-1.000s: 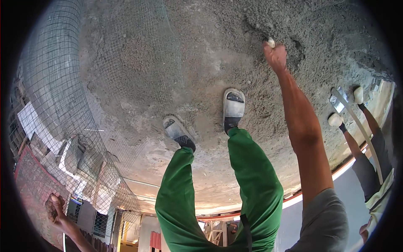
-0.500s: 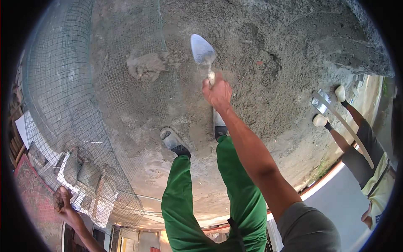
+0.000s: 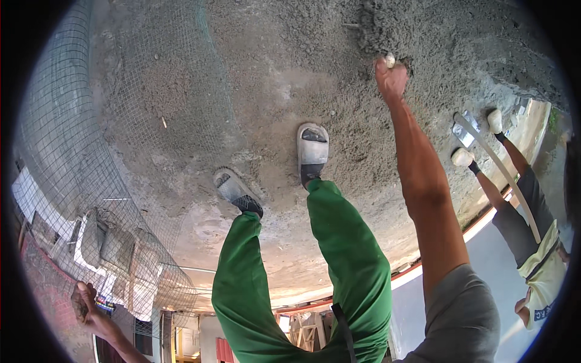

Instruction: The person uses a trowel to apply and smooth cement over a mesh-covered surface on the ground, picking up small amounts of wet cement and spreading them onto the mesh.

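Right hand: clenched round the pale handle of the trowel; it has swung from near the feet out to the right.
Trowel: at the rough grey mortar, ahead of the right sandal; blade now hidden.
Left hand: curled near the wire mesh; cannot tell if it holds anything.
Work: seems shifted to the right-hand mortar.

Rough, matt grey mortar; metal-looking wire mesh; matt green cloth trousers; dusty plastic-looking sandals.
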{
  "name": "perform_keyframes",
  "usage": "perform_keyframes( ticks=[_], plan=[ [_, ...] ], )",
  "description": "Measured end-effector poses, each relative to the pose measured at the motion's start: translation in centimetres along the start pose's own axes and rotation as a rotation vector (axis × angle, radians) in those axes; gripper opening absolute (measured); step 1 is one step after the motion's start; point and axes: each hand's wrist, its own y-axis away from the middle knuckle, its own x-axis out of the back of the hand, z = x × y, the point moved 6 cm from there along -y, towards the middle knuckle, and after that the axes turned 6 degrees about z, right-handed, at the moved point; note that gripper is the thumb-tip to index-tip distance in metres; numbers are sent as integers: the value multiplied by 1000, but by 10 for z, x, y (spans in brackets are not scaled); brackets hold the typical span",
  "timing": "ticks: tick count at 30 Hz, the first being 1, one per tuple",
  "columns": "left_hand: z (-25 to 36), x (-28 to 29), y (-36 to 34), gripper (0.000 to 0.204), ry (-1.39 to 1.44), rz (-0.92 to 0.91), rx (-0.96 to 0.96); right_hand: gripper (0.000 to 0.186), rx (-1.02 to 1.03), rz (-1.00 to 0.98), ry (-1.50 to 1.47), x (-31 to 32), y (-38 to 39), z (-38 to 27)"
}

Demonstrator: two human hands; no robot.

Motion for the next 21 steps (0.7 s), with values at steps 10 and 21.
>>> perform_keyframes(
  ticks=[10, 21],
  plan=[
    [51, 19, 13, 34, 52, 3, -71, 49, -5, -305, -116, 23, 199, -156],
    [26, 36, 25, 51, -21, 70, 78, 53, 169, -557, 7, -111, 36, -101]
  ],
)
